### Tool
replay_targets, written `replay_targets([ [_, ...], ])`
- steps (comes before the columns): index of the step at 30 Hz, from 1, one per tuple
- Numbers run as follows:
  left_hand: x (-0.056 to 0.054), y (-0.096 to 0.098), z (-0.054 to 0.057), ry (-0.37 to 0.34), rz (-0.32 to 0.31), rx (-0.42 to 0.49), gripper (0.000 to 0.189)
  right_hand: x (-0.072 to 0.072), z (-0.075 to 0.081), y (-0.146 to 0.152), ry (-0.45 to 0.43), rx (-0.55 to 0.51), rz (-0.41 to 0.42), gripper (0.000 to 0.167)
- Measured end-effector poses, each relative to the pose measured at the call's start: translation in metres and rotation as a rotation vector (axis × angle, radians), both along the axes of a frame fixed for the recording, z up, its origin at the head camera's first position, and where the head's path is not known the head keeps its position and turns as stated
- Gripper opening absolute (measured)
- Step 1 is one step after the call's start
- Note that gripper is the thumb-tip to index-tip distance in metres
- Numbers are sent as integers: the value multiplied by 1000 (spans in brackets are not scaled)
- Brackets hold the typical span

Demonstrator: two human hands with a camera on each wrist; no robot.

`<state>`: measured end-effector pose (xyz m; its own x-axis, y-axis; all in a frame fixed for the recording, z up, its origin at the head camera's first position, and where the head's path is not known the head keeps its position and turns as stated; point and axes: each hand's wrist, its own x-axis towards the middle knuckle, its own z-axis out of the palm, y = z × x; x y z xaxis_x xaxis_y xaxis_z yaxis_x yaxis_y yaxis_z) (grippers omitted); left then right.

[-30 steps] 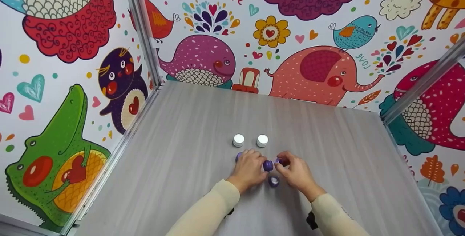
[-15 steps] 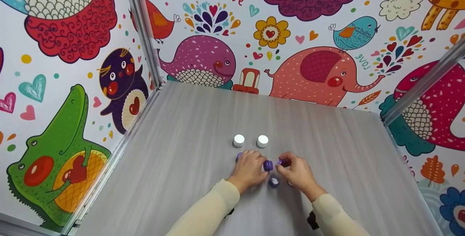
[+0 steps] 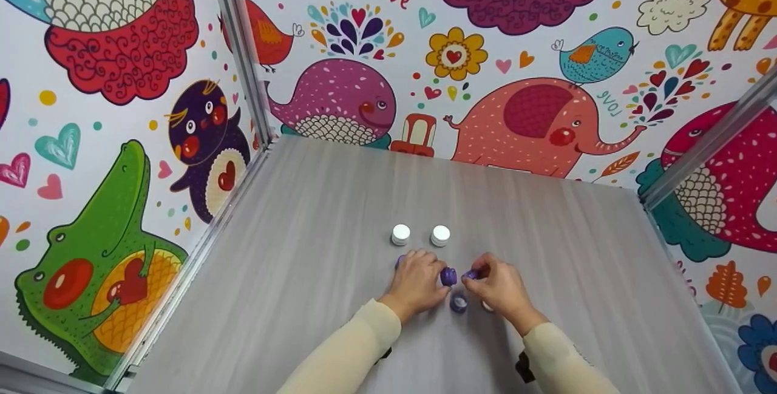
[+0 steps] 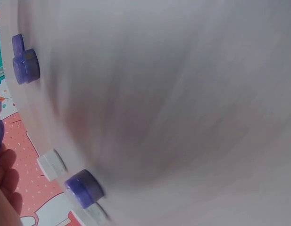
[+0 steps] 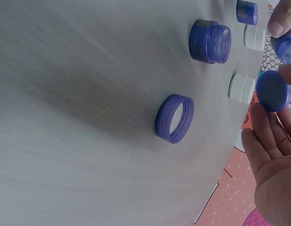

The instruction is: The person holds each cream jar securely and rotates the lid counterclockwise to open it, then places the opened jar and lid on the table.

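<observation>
My left hand (image 3: 416,280) grips a small purple jar (image 3: 448,277) above the table, its threaded mouth turned toward my right hand (image 3: 501,289). Pinched in that hand is a round purple lid (image 5: 273,91), held a short gap away from the jar. Just below the two hands, another purple jar (image 5: 209,41) stands uncovered on the table, its threaded neck showing. A second purple lid (image 5: 165,120) lies near it with its pale inside up, mostly hidden by my right hand in the head view. Behind my left hand a third purple jar (image 4: 84,188) stands partly covered.
Two white jars, one on the left (image 3: 400,234) and one on the right (image 3: 441,235), stand side by side beyond my hands on the grey wood-grain table (image 3: 315,218). Printed cartoon walls (image 3: 522,127) and metal posts (image 3: 240,48) bound the table at the back and sides.
My right hand has drawn slightly away from the jar, and the lid in its fingers has tilted. The lid lying beneath that hand has come partly into view. My left hand keeps its place.
</observation>
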<state>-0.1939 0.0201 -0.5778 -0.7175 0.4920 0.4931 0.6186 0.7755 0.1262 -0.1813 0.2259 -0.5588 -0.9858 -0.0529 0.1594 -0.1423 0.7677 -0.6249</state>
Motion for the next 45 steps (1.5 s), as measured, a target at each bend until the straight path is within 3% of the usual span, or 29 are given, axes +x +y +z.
replay_targets([
  [5,0,0,0,-6,5,0,38,-2,-1,2,49,12,23,28],
  [16,0,-1,-3,-6,2,3,37,-9,-7,7,6,90,17,39],
  [26,0,-4,-2,-19,10,-9,36,-13,-11,9,-27,225,21,34],
  [45,0,-6,-1,-49,27,-6,36,-21,-22,14,-40,285,30,33],
])
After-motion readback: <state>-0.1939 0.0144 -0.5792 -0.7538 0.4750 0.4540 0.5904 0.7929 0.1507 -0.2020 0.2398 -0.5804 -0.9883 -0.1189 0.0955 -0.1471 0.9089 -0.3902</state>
